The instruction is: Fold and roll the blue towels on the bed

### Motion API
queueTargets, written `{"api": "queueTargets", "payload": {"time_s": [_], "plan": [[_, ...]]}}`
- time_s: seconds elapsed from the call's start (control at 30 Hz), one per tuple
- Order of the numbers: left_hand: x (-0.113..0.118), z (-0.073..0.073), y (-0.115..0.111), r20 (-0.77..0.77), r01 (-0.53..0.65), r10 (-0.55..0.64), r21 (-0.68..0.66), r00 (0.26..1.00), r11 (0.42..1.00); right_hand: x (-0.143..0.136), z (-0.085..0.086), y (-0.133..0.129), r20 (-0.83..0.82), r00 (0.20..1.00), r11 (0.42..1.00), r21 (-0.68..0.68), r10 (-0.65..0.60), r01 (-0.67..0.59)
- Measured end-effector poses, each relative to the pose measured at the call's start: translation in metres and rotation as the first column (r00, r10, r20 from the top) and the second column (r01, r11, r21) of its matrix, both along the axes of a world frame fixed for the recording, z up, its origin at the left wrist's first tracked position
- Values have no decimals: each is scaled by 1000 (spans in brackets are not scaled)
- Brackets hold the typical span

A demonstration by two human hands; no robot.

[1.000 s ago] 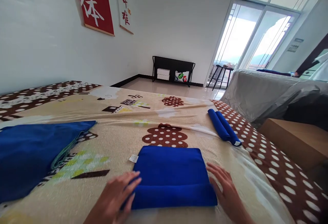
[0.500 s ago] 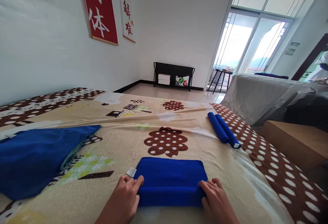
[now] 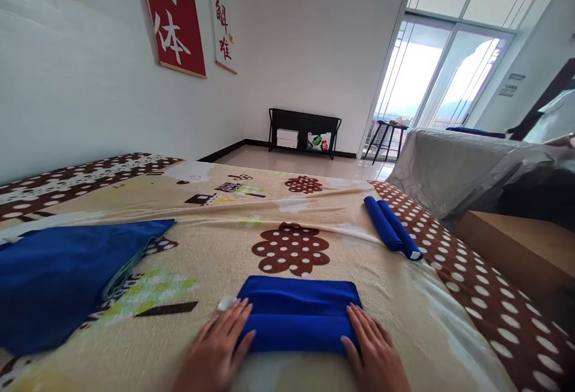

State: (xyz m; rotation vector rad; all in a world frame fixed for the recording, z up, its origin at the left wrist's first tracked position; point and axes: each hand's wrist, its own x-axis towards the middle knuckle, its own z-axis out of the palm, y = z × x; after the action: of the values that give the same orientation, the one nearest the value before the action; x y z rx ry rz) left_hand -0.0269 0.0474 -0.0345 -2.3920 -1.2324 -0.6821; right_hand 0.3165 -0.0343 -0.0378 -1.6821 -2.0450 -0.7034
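Both hands' grip (flat) on one blue towel (image 3: pixel 299 314), two rolled towels (image 3: pixel 393 227) beyond

We lose both wrists and forearms below the bottom edge, so only our left hand (image 3: pixel 218 347) and right hand (image 3: pixel 374 353) show, and both are smeared by motion blur. Their fingertips cover the two ends of the partly rolled blue microfibre towel (image 3: pixel 299 314), whose near underside we cannot see. The small white label (image 3: pixel 226 303) at its left corner is too blurred to read. The flat blue cloth (image 3: pixel 67 275) runs off the left edge. The red wall banner with white characters (image 3: pixel 173 15) is cut by the top edge. A person's pale sleeve (image 3: pixel 550 119) is cropped at the right edge.
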Motion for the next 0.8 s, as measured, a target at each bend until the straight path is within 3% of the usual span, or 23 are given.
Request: {"api": "queueTargets", "payload": {"time_s": [0.07, 0.1, 0.17, 0.23, 0.3, 0.33, 0.4, 0.47, 0.57, 0.67, 0.73, 0.8], "plan": [[-13, -2, 1, 48, -87, 86, 28, 995, 996, 5, -4, -3, -23, 997, 997, 17, -73, 74], [-8, 0, 0, 54, -91, 90, 25, 994, 996, -3, -3, -2, -37, 997, 997, 2, -75, 75], [19, 8, -4, 15, 5, -4, -71, 1000, 997, -32, 1, 5, -75, 997, 997, -72, 0, -5], [55, 20, -5, -33, 137, -152, -276, 988, 951, -63, 10, 17, -139, 986, 972, -200, 94, -121], [78, 29, 1, -44, 170, -209, -429, 977, 887, -78, 18, 30, -210, 975, 929, -339, 78, -148], [81, 31, 7, -41, 141, -180, -460, 983, 877, -76, 22, 36, -235, 972, 911, -395, 19, -114], [68, 30, 19, -24, 17, -32, -473, 999, 881, -56, 25, 42, -259, 957, 880, -474, -133, -6], [40, 24, 29, 1, -125, 144, -489, 990, 863, -24, 24, 41, -262, 934, 862, -500, -241, 82], [-1, 13, 29, 54, -223, 260, -367, 964, 903, 13, 16, 24, -227, 944, 906, -402, -241, 134], [-23, 11, 8, 76, -81, 87, -74, 993, 994, 25, 1, -4, -135, 984, 985, -145, -113, 93], [-29, 11, -10, 23, 90, -91, 35, 996, 995, 23, -12, -22, -85, 996, 1000, -17, -3, 2], [-30, 9, -23, -19, 178, -177, 52, 984, 983, 17, -24, -34, -71, 996, 997, 48, 62, -59]]}}
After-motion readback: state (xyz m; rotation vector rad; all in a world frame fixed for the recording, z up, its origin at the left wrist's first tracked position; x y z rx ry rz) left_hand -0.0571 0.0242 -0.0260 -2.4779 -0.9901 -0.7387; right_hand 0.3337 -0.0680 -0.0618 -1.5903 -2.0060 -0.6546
